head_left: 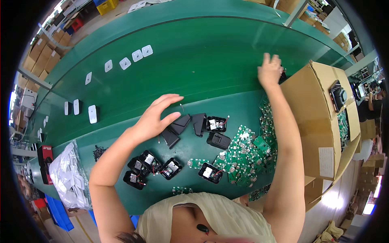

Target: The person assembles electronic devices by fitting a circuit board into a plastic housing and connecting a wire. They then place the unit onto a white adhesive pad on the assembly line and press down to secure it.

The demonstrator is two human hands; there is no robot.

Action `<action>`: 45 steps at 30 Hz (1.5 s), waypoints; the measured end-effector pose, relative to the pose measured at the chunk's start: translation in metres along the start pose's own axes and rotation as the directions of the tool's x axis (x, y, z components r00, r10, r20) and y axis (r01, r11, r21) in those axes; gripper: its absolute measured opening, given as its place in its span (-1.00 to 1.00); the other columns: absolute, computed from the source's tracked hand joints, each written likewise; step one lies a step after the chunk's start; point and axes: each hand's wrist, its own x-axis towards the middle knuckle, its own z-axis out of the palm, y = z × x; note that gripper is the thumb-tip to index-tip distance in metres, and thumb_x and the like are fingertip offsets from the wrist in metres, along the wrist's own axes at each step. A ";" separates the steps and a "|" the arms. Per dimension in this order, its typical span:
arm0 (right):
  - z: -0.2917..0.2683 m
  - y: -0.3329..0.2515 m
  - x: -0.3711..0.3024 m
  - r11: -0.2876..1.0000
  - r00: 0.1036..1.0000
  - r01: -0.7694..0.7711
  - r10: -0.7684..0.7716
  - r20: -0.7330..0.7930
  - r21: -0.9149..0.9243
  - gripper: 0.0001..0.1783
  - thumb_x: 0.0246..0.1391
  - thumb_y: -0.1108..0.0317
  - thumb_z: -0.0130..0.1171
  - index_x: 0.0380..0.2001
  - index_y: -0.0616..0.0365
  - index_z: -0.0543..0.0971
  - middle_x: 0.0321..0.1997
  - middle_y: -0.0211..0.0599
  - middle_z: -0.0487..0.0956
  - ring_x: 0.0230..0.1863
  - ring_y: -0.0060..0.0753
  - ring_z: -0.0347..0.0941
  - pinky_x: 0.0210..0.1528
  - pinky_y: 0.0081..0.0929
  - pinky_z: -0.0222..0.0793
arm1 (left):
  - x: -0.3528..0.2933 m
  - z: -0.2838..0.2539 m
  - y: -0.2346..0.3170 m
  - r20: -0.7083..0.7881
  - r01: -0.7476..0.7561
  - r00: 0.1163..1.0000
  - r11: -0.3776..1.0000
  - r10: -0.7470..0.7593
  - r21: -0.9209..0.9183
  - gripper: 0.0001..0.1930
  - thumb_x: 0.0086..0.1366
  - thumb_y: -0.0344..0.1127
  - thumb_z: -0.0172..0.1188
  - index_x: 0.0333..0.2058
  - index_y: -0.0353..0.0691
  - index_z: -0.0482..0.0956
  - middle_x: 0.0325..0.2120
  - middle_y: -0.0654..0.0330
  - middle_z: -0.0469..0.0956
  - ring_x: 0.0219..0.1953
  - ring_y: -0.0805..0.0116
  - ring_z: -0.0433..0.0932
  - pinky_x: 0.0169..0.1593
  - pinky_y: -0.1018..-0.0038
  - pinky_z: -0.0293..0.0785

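Note:
My left hand [156,117] hovers open, fingers spread, just above a few black plastic covers [178,126] on the green bench [121,133]. My right hand [269,71] reaches far out to the top corner of a cardboard box [320,121], its fingers over a small black part [282,76]; whether it grips that part is hidden. Between my arms lie open black housings with boards inside [146,161] [172,168] [210,173] [216,123] and a closed black housing [219,140].
A heap of green circuit boards [248,156] lies beside the box. White plates [125,62] ride the green conveyor belt [194,56] beyond. A bag of white parts [69,174] and a small pile of black screws [98,152] lie at the left.

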 end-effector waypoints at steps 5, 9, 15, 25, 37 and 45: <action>0.069 0.095 0.048 0.762 0.709 -0.638 0.636 0.303 -0.107 -0.56 0.16 0.31 -0.31 0.12 0.14 0.11 0.05 0.04 0.36 0.10 0.08 0.26 0.01 0.01 0.23 | -0.037 -0.012 0.005 -0.145 0.088 0.985 0.996 -0.089 -0.012 -0.62 0.21 -0.33 0.06 0.01 -0.19 0.32 0.01 0.07 0.30 0.05 0.17 0.30 0.04 0.37 0.26; 0.028 0.056 0.040 0.949 0.849 -0.282 0.317 0.424 -0.144 -0.52 0.04 0.29 -0.06 0.06 0.10 0.21 -0.04 -0.06 0.44 -0.01 -0.01 0.37 -0.04 -0.21 0.33 | -0.077 -0.018 -0.002 -0.287 0.215 0.938 0.976 -0.196 0.037 -0.63 0.21 -0.36 0.04 0.02 -0.21 0.31 -0.03 0.06 0.33 -0.03 0.23 0.36 -0.01 0.40 0.30; -0.069 -0.056 -0.040 0.683 0.924 0.256 -0.382 0.035 0.685 -0.42 -0.28 0.45 0.28 -0.09 0.17 0.34 -0.15 -0.11 0.44 -0.15 -0.07 0.39 -0.12 -0.31 0.35 | -0.117 -0.005 0.043 -0.157 0.175 0.930 0.778 -0.331 -0.604 -0.64 0.31 -0.30 -0.09 0.04 -0.30 0.25 -0.11 0.09 0.36 -0.19 0.36 0.45 -0.15 0.50 0.41; -0.193 -0.148 -0.199 0.062 0.501 0.585 -0.811 -0.300 0.809 -0.45 -0.28 0.39 0.23 -0.09 0.19 0.42 -0.06 -0.20 0.41 -0.06 -0.18 0.36 -0.16 -0.41 0.40 | -0.151 0.057 0.073 0.021 0.229 0.897 0.424 -0.441 -0.876 -0.65 0.24 -0.35 0.03 -0.04 -0.33 0.25 -0.36 0.27 0.41 -0.48 0.60 0.40 -0.42 0.66 0.34; -0.204 -0.156 -0.238 0.058 0.864 0.269 -0.455 -0.214 0.961 -0.74 -0.23 0.60 0.20 -0.35 0.17 0.54 -0.27 -0.30 0.53 -0.24 -0.29 0.40 -0.19 -0.45 0.29 | -0.172 0.078 0.086 -0.421 0.064 0.882 0.939 -0.211 -0.337 -0.59 -0.01 -0.51 0.14 -0.13 -0.28 0.29 -0.35 0.07 0.35 -0.36 0.25 0.41 -0.32 0.46 0.37; -0.218 -0.159 -0.251 -0.455 0.796 -0.321 -0.605 -0.024 0.831 -0.73 -0.15 0.60 0.17 -0.28 0.24 0.49 -0.39 -0.32 0.53 -0.34 -0.42 0.44 -0.24 -0.47 0.26 | -0.178 0.078 0.067 -0.493 0.136 0.770 0.859 -0.405 -0.494 -0.68 0.10 -0.57 0.05 -0.13 -0.28 0.30 -0.40 0.19 0.38 -0.44 0.48 0.42 -0.41 0.59 0.36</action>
